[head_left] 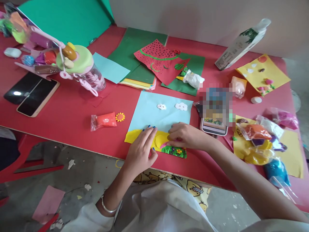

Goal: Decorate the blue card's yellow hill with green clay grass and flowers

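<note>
A light blue sheet (156,116) lies on the red table, with two white clay clouds (181,106) on its upper part. Yellow clay (132,136) covers its lower edge, and green clay with small flowers (177,151) fills the lower right corner. My left hand (143,148) rests on the yellow clay, fingers stretched out and holding nothing. My right hand (181,137) is closed on a pink tool (166,144), whose end touches the yellow clay just above the green part.
A packet of red clay (105,120) and a yellow sun (120,117) lie left of the sheet. A phone (214,125) stands to its right, beside clay packets (258,132). Behind are a watermelon-patterned red paper (158,62), a carton (241,45) and a bottle (96,77).
</note>
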Motion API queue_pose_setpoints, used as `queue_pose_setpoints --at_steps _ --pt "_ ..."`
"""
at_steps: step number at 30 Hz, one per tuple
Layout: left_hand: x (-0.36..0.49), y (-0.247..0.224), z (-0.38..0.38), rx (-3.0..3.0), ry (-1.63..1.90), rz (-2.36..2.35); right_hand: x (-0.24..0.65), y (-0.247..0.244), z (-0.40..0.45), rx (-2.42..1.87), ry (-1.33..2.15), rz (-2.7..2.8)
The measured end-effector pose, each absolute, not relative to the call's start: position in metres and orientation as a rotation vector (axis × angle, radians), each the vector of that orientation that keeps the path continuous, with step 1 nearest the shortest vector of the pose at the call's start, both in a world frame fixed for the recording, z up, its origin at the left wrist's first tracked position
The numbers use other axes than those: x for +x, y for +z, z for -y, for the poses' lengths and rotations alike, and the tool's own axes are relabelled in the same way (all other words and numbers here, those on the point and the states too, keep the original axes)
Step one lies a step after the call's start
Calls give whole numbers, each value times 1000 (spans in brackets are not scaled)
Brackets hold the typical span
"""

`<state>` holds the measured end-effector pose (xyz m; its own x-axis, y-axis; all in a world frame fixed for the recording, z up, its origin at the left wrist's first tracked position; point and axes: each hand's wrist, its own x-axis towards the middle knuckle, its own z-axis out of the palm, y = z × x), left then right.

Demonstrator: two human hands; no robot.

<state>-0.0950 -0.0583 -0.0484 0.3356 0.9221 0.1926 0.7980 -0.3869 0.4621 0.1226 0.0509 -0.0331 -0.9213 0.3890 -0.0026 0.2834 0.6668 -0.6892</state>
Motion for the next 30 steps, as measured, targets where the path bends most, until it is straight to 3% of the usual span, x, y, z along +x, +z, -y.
queue_pose_setpoints --at_steps 14,25,30 --pt "-94 -46 57 2283 619 -1536 126 -29 -51 -592 1209 2639" --pt "-94 -46 58 2288 615 -1535 122 -25 -42 -717 830 2913" --pt "-93 -45 57 2303 611 -1529 116 -22 -39 -849 814 2918"
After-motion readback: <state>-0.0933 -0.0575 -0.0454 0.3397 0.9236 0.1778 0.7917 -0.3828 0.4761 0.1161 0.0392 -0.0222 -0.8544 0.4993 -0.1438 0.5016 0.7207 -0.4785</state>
